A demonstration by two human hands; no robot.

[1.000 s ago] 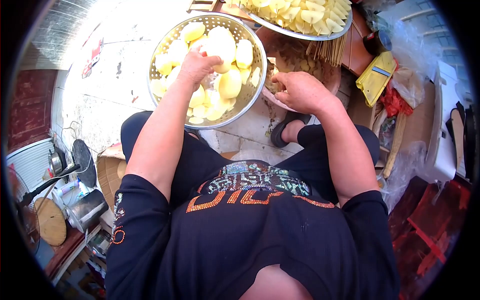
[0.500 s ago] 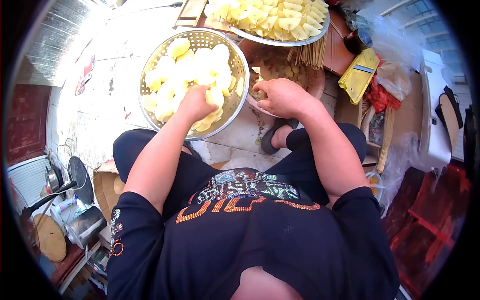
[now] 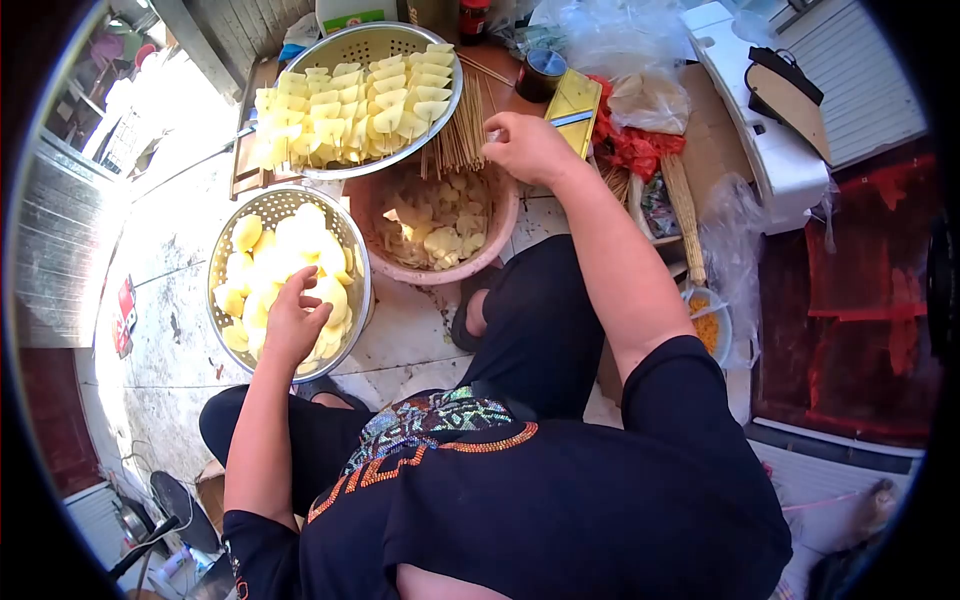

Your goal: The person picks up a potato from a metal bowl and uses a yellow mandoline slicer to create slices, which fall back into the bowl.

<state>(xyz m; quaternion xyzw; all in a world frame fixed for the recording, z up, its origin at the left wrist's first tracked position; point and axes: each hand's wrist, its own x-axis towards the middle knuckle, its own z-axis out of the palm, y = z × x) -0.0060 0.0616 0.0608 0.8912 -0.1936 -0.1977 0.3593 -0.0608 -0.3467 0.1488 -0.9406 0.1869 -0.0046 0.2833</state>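
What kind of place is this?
Likely an informal food-prep spot on a floor, perhaps for street snacks: a colander of peeled potatoes, a basin of skewered slices, and loose skewers.

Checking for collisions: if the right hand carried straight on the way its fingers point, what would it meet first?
Probably the bundle of thin wooden skewers, lying just beyond the right hand; depth is unclear.

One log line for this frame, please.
left hand: on peeled potatoes in colander | right hand: at bamboo skewers, beside yellow slicer | grip: unclear both | pink basin: potato scraps
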